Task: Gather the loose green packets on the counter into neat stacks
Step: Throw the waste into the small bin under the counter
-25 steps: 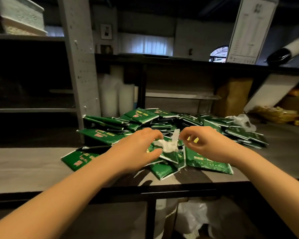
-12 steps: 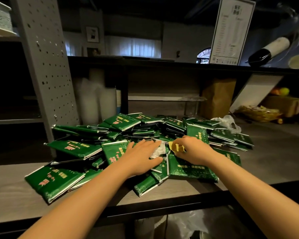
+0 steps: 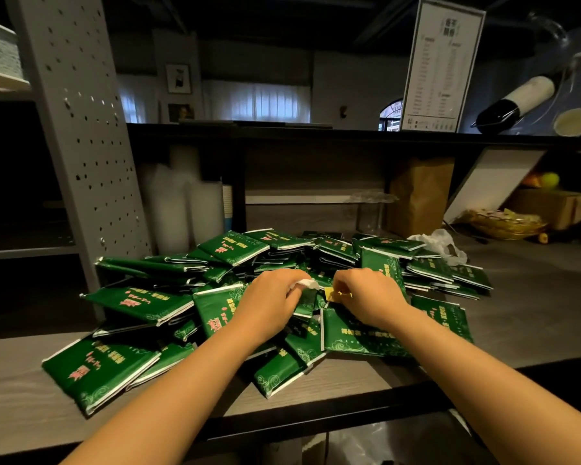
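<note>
Several green packets with pink and yellow print lie in a loose heap (image 3: 235,250) across the grey wooden counter (image 3: 534,317). Both hands are over the middle of the heap, knuckles up. My left hand (image 3: 270,303) has its fingers curled round a crumpled white tissue (image 3: 307,283) and rests on the packets. My right hand (image 3: 369,297) pinches a small yellow scrap (image 3: 331,293) just above a flat packet (image 3: 356,333). A large packet (image 3: 94,370) lies at the near left edge of the heap.
A grey perforated upright (image 3: 81,129) stands left of the heap. White cup stacks (image 3: 182,209) and a brown paper bag (image 3: 420,196) stand behind it, a crumpled plastic bag (image 3: 443,243) at back right. The shelf above holds a menu stand (image 3: 440,65).
The view has come closer and tilted down slightly. Both hands have stayed over the heap's middle, moving a little closer together, the left with the tissue, the right with the yellow scrap.
</note>
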